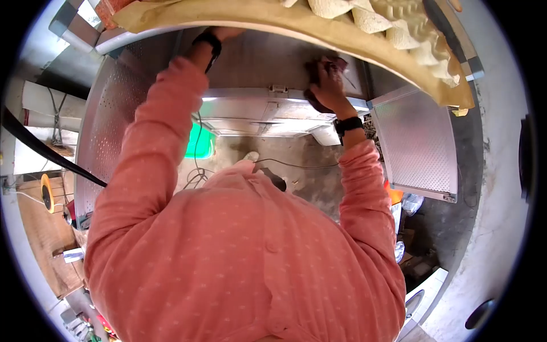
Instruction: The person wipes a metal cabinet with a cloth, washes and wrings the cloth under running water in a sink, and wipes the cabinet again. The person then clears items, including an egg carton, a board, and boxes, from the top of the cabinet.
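My right hand (329,90) is closed on a dark red cloth (336,64), pressed against the grey inner surface of a metal cabinet (256,62). The cloth bunches around the fingers and hangs below the palm. At the upper left, my left hand (227,32) reaches up to the cabinet's top, its fingers hidden behind the brown edge of the covering above. Both wrists wear black bands. Perforated metal doors stand open on the left (111,119) and on the right (419,142).
A brown covering (228,15) with a pale ruffled item (399,28) overhangs the cabinet. Below are a green container (200,142) and a cable (296,167) on the floor. An orange object (393,192) sits under the right door. A black strap-like bar (51,151) crosses the left.
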Action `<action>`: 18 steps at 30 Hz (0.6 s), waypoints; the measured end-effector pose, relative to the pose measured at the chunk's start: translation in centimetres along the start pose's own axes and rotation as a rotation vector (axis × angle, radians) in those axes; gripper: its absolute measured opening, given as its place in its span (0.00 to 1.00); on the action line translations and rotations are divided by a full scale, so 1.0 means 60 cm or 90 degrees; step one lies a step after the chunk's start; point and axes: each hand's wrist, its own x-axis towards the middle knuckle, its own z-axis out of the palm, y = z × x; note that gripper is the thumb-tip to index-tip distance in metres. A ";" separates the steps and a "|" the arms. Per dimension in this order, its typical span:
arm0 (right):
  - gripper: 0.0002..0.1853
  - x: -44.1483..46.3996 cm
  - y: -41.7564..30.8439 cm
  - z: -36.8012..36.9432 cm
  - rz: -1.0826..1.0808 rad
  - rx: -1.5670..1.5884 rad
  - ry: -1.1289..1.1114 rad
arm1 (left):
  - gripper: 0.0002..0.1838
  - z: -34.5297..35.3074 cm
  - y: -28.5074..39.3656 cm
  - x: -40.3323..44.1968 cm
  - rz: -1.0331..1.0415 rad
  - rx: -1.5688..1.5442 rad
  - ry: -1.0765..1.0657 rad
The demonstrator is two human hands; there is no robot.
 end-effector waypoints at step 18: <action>0.35 0.285 0.026 0.017 -0.174 -0.035 -0.040 | 0.22 -0.138 0.133 -0.324 -0.153 -0.339 0.161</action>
